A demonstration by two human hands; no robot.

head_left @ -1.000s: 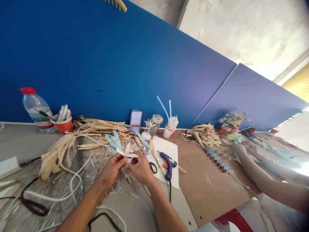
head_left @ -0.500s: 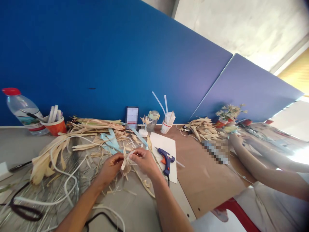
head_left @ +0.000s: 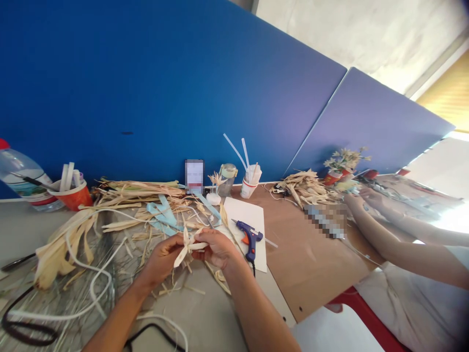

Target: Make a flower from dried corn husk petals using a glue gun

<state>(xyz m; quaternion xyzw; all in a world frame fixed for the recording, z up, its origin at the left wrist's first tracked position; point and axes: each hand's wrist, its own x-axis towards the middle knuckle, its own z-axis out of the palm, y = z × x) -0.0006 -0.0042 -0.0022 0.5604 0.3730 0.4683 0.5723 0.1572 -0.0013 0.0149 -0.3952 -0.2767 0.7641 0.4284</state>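
Observation:
Between my two hands is a small flower of pale corn husk (head_left: 187,246), its pointed petals spread apart and facing me. My left hand (head_left: 165,258) pinches it from the left. On the other side my right hand (head_left: 217,247) has its fingers closed on a petal and the back of the flower; its fingertips are partly hidden. Husk scraps (head_left: 176,283) lie on the grey table below. Just right of my hands, a blue glue gun (head_left: 251,239) with an orange trigger rests on a white sheet (head_left: 238,210).
Dried husks (head_left: 69,244), light blue ribbon (head_left: 163,215) and looped white cable (head_left: 97,274) cover the left. Along the blue partition stand a phone (head_left: 194,176), a jar (head_left: 227,181), a paper cup (head_left: 249,188) with glue sticks and a red cup (head_left: 76,195). A co-worker's arms (head_left: 388,234) reach in from the right.
The husk flower has turned, so its petals now show spread open between my hands. My right hand has rolled, showing more of its curled fingers. The whole view has shifted slightly.

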